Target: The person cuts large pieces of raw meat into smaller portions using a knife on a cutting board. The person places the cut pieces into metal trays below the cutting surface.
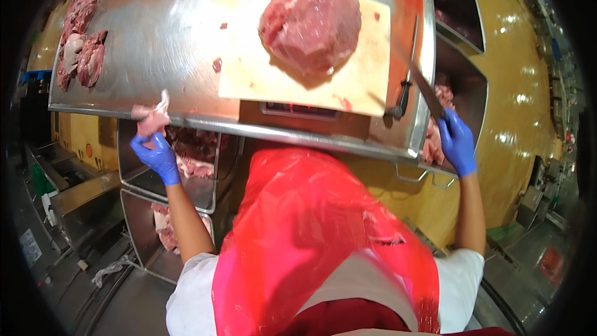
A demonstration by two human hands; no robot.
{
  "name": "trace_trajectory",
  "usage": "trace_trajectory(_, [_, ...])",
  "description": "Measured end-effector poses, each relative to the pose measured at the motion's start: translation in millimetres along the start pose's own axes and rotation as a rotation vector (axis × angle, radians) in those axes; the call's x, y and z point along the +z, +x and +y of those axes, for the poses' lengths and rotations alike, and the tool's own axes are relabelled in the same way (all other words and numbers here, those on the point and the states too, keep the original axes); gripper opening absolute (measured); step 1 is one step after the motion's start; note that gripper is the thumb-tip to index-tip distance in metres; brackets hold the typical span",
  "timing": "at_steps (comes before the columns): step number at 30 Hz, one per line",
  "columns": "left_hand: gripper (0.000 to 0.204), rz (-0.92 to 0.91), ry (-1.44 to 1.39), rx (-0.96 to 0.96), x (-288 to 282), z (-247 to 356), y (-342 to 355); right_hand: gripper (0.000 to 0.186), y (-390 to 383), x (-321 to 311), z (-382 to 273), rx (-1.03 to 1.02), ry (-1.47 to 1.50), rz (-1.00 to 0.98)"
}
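Head view: the left hand (157, 158) pinches a meat scrap (151, 126) at the near left edge of the table (180, 25); whether the scrap touches it cannot be told. The right hand (457, 143) grips a knife (428, 92) by its handle, beside the table's right end. The scrap should prove light, limp and slippery, best pinched at its thicker part; the knife stiff, held by the handle only. The scrap appears pale pink, with a whitish upright tip; the blade long, blurred toward its point.
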State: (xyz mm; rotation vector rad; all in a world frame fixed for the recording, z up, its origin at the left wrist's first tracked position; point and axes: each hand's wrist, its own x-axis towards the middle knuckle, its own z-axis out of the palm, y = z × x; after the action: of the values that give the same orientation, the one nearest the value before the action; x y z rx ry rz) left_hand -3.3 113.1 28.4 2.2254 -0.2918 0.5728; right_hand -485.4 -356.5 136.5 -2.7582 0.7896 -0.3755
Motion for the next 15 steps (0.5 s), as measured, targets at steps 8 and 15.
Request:
trace_trajectory(8, [0.046,-0.533,-0.197,0.272,55.0,138.6,-39.3,0.021,30.2,99.9,-95.0,0.765,1.298,0.111])
trace_trajectory(15, [0.065,-1.531,-0.354,0.382,258.6,318.6,107.4,0.026,72.3,128.4,-140.5,0.722,1.732,0.143])
